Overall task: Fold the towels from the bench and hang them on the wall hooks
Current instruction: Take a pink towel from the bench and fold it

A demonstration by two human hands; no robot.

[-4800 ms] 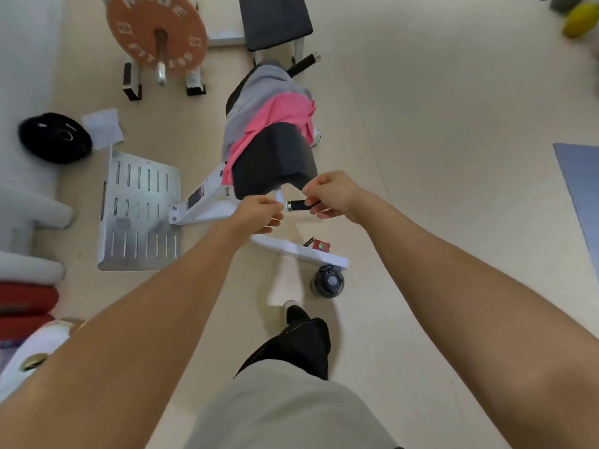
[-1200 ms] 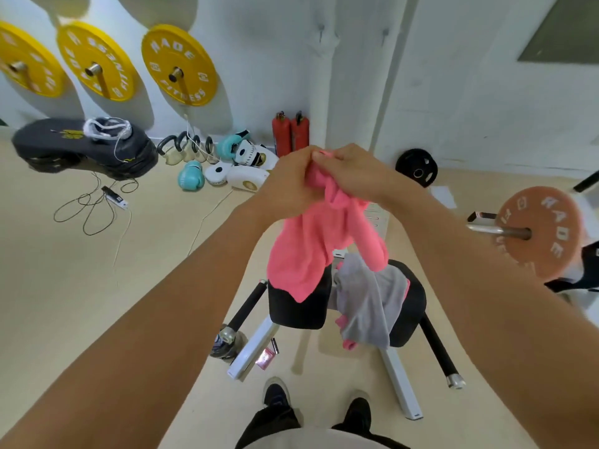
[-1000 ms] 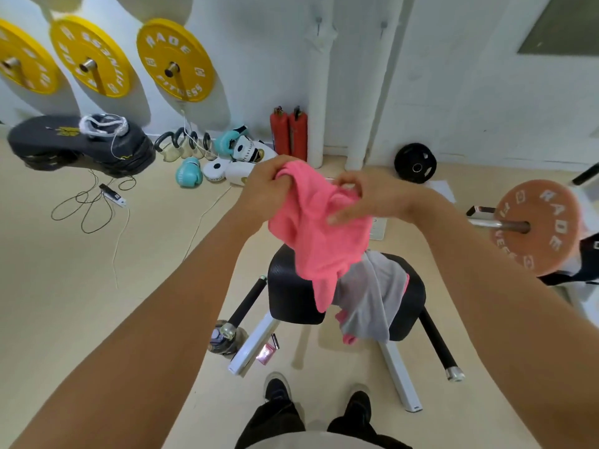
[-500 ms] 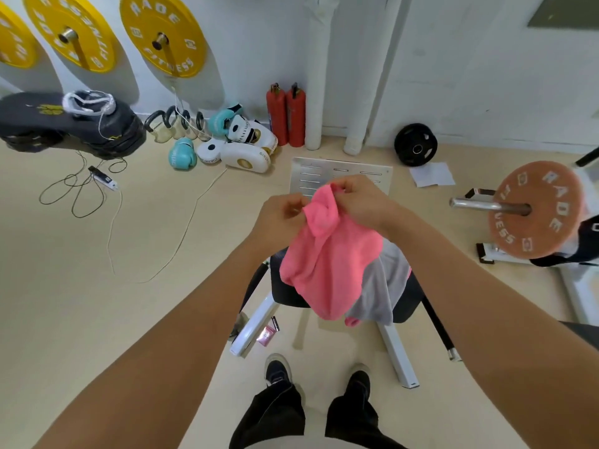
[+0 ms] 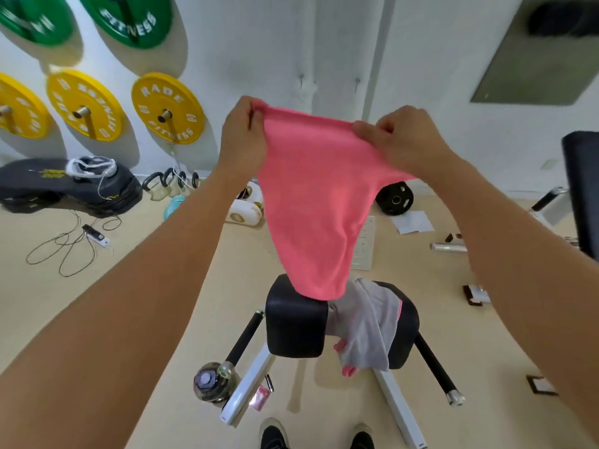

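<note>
3 yellow weight plates [image 5: 167, 108] hang on the wall above kettlebells [image 5: 168, 186]; a water bottle [image 5: 210, 382] stands on the floor.

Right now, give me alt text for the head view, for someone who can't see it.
Left hand and right hand pinch the top corners of a pink towel, holding it spread above a black bench. A grey towel lies on the bench; yellow plates hang on the wall.

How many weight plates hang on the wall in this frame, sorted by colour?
Green plates: 2, one at the left edge, one beside it.
Yellow plates: 3, one cut by the left edge, a middle one, and a right one.
Total: 5
</note>
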